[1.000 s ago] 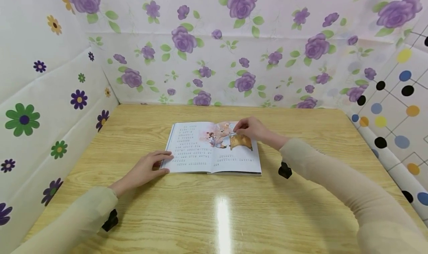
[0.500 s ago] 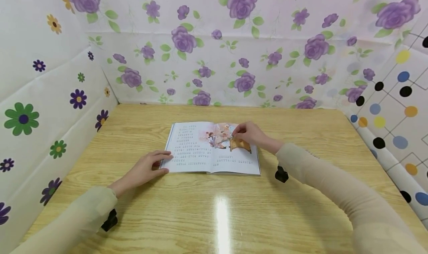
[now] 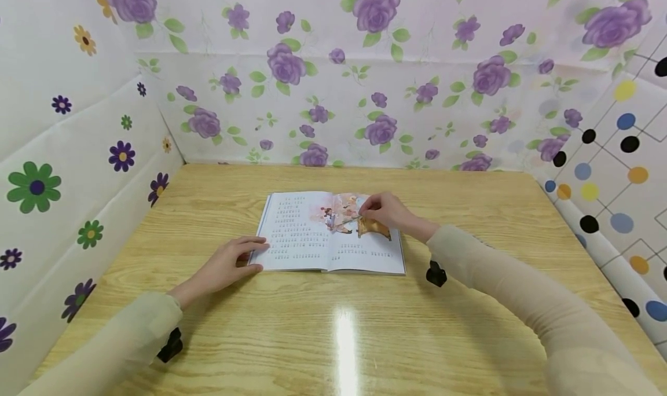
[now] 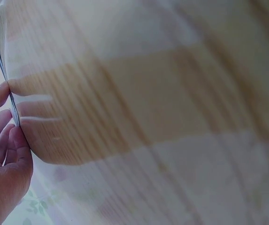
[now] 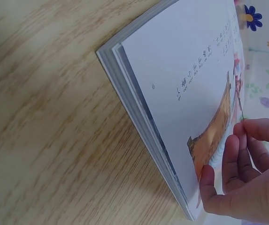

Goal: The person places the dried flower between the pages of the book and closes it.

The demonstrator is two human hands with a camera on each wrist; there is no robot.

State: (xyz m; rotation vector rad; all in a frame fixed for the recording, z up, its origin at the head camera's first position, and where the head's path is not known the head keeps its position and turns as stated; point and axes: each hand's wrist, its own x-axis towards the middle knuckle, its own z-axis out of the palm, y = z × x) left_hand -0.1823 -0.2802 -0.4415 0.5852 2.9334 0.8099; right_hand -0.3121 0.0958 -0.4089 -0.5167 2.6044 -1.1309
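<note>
An open picture book [image 3: 302, 260] with printed text lies flat on the wooden table. My left hand [image 3: 224, 263] rests at its left edge, fingertips on the page's margin and thumb by the lower corner. In the left wrist view, the fingers [image 4: 17, 145] touch the book's thin edge [image 4: 3, 65]. Over the right page, my right hand [image 3: 391, 213] pinches a thin stick [image 5: 240, 105] between thumb and forefinger. Its tip lies over the picture [image 3: 333, 213] near the fold. The right wrist view shows the other fingers loosely bent above the page [image 5: 176, 70].
The glossy table [image 3: 292, 338] reflects light in front of the book. A rose-patterned cloth [image 3: 333, 112] stands behind it. Flowered cloth [image 3: 88, 170] borders the left side, and dotted cloth [image 3: 615, 193] the right. Black devices [image 3: 436, 274] hang at both wrists.
My right hand has moved slightly left and nearer to me across the right page, and the thin stick has moved with it. The left hand and the book stay in place.
</note>
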